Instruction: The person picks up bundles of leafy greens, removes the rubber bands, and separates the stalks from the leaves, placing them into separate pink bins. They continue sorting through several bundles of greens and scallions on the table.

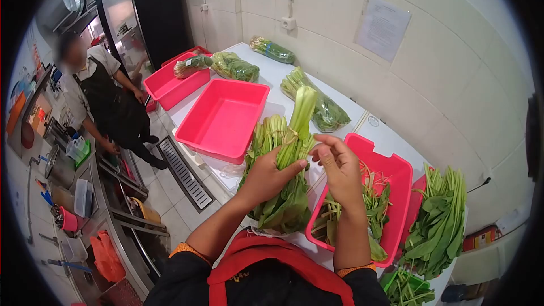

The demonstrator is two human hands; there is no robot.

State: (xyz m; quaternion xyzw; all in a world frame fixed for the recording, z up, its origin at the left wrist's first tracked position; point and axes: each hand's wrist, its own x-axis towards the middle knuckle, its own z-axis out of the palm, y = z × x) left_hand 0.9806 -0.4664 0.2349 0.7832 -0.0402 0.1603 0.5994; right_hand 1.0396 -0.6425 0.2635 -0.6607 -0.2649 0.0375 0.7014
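Observation:
My left hand (271, 177) is wrapped round a bunch of leafy greens (299, 127), its pale stalk ends pointing up and its leaves hanging down. Close to the right of those stalks is my right hand (338, 165), fingers bent and apart, with nothing visible in it. More greens (266, 133) lie behind the held bunch, partly hidden by it. Below my right forearm, a pink tub (401, 204) contains loose leaves and stems (377, 192).
Another pink tub (226, 114) stands at the left with a bare inside. Bagged greens (326, 107) lie along the white worktop (362, 114). At the right is a heap of loose greens (439, 221). A person in a dark apron (116, 99) stands across the aisle, beside a steel counter (107, 232).

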